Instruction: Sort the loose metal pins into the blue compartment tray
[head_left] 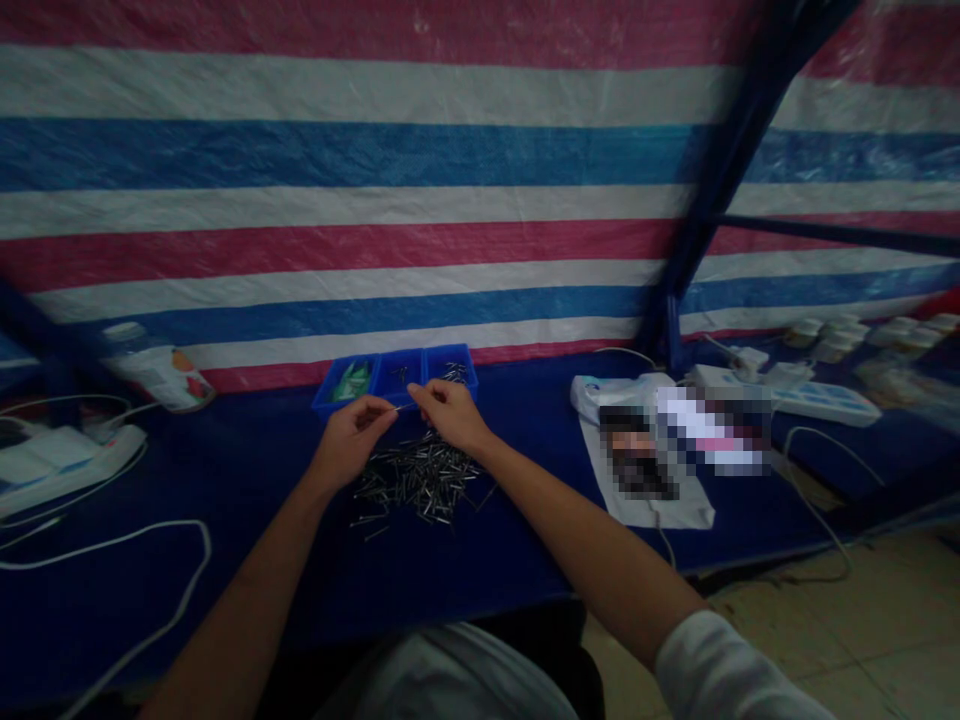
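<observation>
- We see the thin silver metal pin [405, 406] at the near side of the blue three-compartment plastic tray [388, 372], spanning both hands' fingertips.
- Our left hand [349, 440]: fingers narrow, pinching its left end.
- Our right hand [451, 412]: thumb and finger closed on its right end.
- Loose pile of slim grey metal pins [427, 480]: nearer us than the tray.

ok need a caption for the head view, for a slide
Two bare hands hold a thin metal piece between them above a pile of nail-like pieces.
</observation>
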